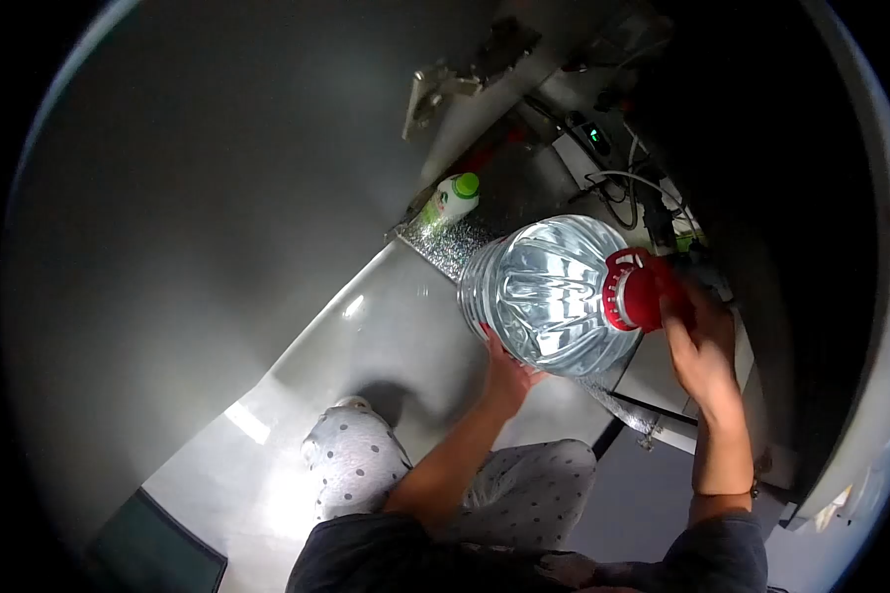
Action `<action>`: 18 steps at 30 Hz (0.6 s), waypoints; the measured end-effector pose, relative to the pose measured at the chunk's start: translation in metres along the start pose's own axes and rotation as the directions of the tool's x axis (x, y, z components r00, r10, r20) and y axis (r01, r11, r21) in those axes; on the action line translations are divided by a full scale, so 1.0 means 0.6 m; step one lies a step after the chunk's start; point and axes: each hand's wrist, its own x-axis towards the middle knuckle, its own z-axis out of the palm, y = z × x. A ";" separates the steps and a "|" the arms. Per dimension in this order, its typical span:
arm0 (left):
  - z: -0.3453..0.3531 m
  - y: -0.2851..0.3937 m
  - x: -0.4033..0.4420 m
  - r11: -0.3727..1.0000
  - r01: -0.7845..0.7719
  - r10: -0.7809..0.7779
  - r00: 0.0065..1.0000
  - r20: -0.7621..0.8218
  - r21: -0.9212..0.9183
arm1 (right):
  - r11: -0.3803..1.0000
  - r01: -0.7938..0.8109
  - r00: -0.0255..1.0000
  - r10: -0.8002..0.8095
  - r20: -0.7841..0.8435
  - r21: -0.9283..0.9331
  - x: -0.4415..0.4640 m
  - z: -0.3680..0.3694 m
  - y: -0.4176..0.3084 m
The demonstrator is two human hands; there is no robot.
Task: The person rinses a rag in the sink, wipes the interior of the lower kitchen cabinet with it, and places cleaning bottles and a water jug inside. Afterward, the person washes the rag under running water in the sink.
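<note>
A large clear plastic water jug [554,292] with a red cap [641,298] and a red carrying ring is tilted, its cap toward the right. My left hand [509,374] supports the jug from below near its base, fingers against the plastic. Around the red cap my right hand [697,331] is closed; part of its fingers is hidden or blurred. Behind the jug, a white bottle with a green cap [455,198] stands by a glittery silver surface [450,247].
Cables [631,178] and a device with a green light [596,136] lie behind the jug. A metal bracket [430,99] is at the top. A grey wall or panel [198,217] fills the left. My knees in dotted trousers [356,460] are below.
</note>
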 end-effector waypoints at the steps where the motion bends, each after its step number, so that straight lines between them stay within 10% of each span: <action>1: 0.007 -0.010 0.009 0.995 0.015 -0.017 1.000 -0.022 -0.095 | 0.993 0.017 1.000 -0.018 -0.002 -0.120 0.009 0.002 0.002; 5: 0.067 -0.027 0.034 0.989 -0.141 0.140 0.989 -0.039 -0.050 | 0.978 0.189 0.964 -0.202 -0.172 -0.089 0.039 0.014 0.035; 6: 0.059 -0.028 0.060 0.987 -0.157 0.160 0.972 0.170 -0.034 | 0.978 0.192 0.963 -0.204 -0.175 -0.086 0.051 0.017 0.052; 8: 0.083 -0.018 0.089 0.976 -0.218 0.218 0.951 0.217 -0.024 | 0.827 0.368 0.811 -0.509 -0.288 -0.425 0.084 0.024 0.084; 13: 0.171 0.002 0.118 0.918 -0.389 0.396 0.901 0.178 -0.075 | 0.887 0.223 0.883 -0.360 -0.301 -0.405 0.136 0.037 0.079; 16: 0.203 0.022 0.164 0.918 -0.386 0.396 0.898 0.191 -0.089 | 0.694 0.292 0.815 -0.541 -0.209 -0.658 0.190 0.035 0.084; 18: 0.213 0.031 0.186 0.926 -0.371 0.379 0.905 0.195 -0.077 | 0.906 0.062 0.910 -0.224 -0.350 -0.419 0.204 0.024 0.035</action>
